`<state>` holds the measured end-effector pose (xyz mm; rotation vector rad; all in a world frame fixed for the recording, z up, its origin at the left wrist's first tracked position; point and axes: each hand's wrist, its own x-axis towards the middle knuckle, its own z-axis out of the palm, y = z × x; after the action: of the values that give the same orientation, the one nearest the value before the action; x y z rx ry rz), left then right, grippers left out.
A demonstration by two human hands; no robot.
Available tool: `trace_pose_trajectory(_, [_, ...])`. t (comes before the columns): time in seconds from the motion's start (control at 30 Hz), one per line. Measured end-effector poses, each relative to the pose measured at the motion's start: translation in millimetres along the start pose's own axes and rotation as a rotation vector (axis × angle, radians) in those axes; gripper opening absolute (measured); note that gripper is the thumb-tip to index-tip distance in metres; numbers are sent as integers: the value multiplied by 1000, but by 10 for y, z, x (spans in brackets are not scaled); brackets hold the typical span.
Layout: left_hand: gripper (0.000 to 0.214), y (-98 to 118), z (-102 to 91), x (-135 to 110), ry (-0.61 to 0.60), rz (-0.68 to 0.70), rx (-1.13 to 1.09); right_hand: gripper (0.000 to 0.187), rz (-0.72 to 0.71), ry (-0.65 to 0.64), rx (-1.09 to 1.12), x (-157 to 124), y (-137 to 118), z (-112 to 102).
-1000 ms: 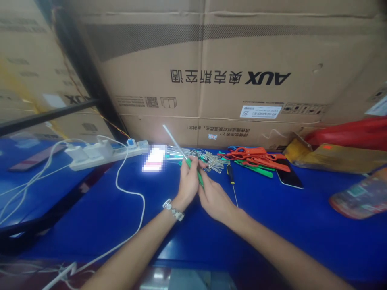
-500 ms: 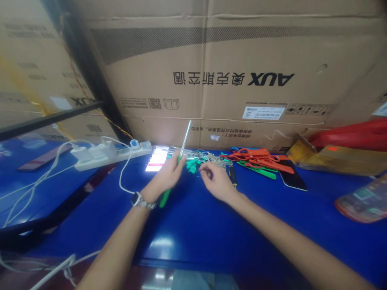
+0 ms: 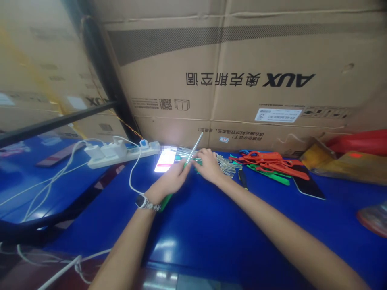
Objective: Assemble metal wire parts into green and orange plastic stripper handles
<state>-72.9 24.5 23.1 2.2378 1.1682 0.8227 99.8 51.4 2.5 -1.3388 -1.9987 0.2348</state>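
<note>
On the blue worktop (image 3: 211,233), taking the hands as dial centre, a white power strip (image 3: 130,156) lies at nine o'clock and a lit screen (image 3: 165,160) near ten. The left grip (image 3: 171,177) is wrapped round a green-handled tool (image 3: 196,146), handle towards seven, metal shaft towards one. The right grip (image 3: 208,165) has its fingers curled by the shaft; whether it pinches anything I cannot tell. Just beside it, towards three, lie slim clear pieces (image 3: 227,166), then a black-and-yellow screwdriver (image 3: 242,179) near four, orange pieces (image 3: 267,163) at three and, partly covered by them, a dark phone (image 3: 308,188)
</note>
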Motion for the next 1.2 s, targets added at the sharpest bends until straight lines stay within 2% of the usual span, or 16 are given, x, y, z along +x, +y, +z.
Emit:
trace_pose_trajectory(0.1, [34, 67, 39, -8, -45, 37, 36, 28, 236, 77, 552, -137, 93, -218])
trace_pose_trajectory(0.17, [33, 134, 82, -18, -108, 51, 98, 31, 377, 111, 832, -262, 159, -379])
trace_pose_trajectory(0.3, [33, 279, 185, -44, -254, 61, 292, 25, 606, 280, 1102, -482, 290, -626])
trace_pose_trajectory(0.37, [35, 328, 235, -55, -303, 71, 374, 21, 673, 370, 1151, -537, 345, -699])
trace_pose_trajectory(0.47, [38, 352, 295, -59, -355, 90, 439, 18, 704, 411, 1180, -559, 388, -760])
trace_pose_trajectory(0.67, [39, 353, 314, -54, -394, 95, 467, 19, 628, 379, 1132, -564, 344, -743])
trace_pose_trajectory(0.87, [42, 396, 279, -63, -406, 63, 478, 38, 469, 369, 1029, -582, 340, -682])
trace_pose_trajectory(1.2, [47, 415, 256, -55, -352, 29, 447, 46, 524, 300, 1177, -578, 345, -651])
